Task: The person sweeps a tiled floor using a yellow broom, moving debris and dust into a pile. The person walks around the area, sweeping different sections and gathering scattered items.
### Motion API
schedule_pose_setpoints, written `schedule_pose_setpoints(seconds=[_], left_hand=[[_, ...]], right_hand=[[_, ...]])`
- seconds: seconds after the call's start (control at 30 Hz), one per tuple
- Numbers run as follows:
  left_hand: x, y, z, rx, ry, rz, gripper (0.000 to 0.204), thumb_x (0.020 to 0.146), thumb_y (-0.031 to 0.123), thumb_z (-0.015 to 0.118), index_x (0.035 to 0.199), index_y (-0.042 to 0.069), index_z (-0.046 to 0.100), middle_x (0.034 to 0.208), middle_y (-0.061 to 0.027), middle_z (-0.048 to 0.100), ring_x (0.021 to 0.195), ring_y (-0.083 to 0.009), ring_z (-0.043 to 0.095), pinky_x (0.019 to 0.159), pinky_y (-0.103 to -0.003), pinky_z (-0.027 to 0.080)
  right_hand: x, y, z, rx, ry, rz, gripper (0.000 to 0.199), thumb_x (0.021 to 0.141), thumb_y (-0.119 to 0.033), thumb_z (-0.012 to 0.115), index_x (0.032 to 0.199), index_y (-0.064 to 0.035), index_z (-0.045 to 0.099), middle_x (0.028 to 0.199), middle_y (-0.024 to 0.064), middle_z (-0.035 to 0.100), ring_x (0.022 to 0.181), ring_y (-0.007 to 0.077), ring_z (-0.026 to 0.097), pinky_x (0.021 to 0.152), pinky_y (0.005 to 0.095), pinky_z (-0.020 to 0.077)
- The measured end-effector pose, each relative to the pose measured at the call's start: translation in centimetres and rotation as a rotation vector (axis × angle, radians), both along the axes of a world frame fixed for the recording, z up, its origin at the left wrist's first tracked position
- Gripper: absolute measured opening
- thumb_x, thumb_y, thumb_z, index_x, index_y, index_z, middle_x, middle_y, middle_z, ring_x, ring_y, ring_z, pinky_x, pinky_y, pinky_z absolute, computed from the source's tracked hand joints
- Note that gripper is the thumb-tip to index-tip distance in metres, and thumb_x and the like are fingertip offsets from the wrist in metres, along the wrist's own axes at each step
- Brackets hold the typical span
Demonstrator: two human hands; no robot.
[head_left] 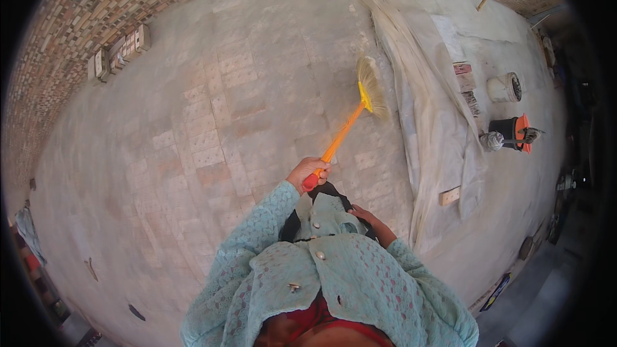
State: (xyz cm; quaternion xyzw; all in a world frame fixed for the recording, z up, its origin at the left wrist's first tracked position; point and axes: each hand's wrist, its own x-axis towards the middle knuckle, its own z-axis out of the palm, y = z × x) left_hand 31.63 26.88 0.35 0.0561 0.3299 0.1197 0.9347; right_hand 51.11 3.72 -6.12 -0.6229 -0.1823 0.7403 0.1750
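Observation:
My left hand [310, 172] is closed round the orange handle of a broom [344, 130], near its red end. The broom slants up and to the right, and its yellow head with pale bristles [369, 83] is against the dusty brick floor [212, 135]. Low at my front, my right hand [374, 223] rests by my light green lace jacket [366, 263] and dark clothing. Its fingers are partly hidden but look stretched out, with no tool seen in them.
A crumpled plastic sheet [427, 109] lies right of the broom, with a loose brick [450, 196] on it. Beyond stand a white bucket [501, 88] and a black bucket [504, 130] with an orange item. Stacked bricks [132, 44] stand by the brick wall [64, 32].

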Motion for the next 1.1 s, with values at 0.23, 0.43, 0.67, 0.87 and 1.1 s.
schedule_pose_setpoints(seconds=[0.23,0.43,0.67,0.87,1.1], left_hand=[[-5.1,-0.4,-2.5,-0.081,0.186,0.112,0.019,0.073,0.005,0.051,0.090,-0.003,0.044,0.068,-0.0056,0.046,0.048,-0.0078,0.042,0.039,-0.020,0.034],[-18.0,-6.9,1.3,-0.150,0.254,0.450,0.025,0.074,0.007,0.049,0.097,0.000,0.043,0.070,-0.0051,0.045,0.046,-0.0072,0.041,0.038,-0.020,0.034],[-19.6,-10.6,5.7,-0.151,0.444,0.853,0.016,0.073,0.004,0.047,0.089,0.002,0.042,0.067,-0.0049,0.045,0.046,-0.0083,0.041,0.038,-0.021,0.035],[-16.1,-8.3,8.0,-0.103,0.656,1.019,0.010,0.073,0.003,0.044,0.081,0.002,0.039,0.064,-0.0045,0.044,0.046,-0.0084,0.041,0.037,-0.019,0.034],[-15.0,-7.9,10.2,-0.091,0.613,0.989,0.014,0.072,0.003,0.043,0.086,0.001,0.040,0.064,-0.0040,0.043,0.047,-0.0079,0.040,0.037,-0.020,0.034]], right_hand=[[0.8,1.2,1.7,-0.025,0.006,-0.002,0.074,0.076,-0.043,0.050,0.124,0.0057,0.024,0.127,0.0167,0.032,0.118,0.0224,0.030,0.095,0.0268,0.0232],[2.2,2.8,0.3,-0.024,0.028,0.111,0.071,0.076,-0.044,0.048,0.123,0.0053,0.027,0.126,0.0170,0.034,0.117,0.0229,0.031,0.095,0.0270,0.0239],[4.3,5.5,-2.1,0.026,-0.021,0.217,0.070,0.076,-0.044,0.048,0.122,0.0060,0.030,0.127,0.0170,0.033,0.118,0.0236,0.030,0.096,0.0267,0.0225],[6.2,10.2,2.9,-0.193,-0.027,0.170,0.072,0.073,-0.047,0.052,0.129,-0.0110,0.025,0.125,0.0161,0.035,0.113,0.0316,0.034,0.087,0.0435,0.0307],[9.6,15.6,-1.5,-0.030,-0.154,0.288,0.075,0.070,-0.049,0.054,0.128,-0.0111,0.027,0.117,0.0155,0.042,0.102,0.0292,0.044,0.082,0.0391,0.0349]])
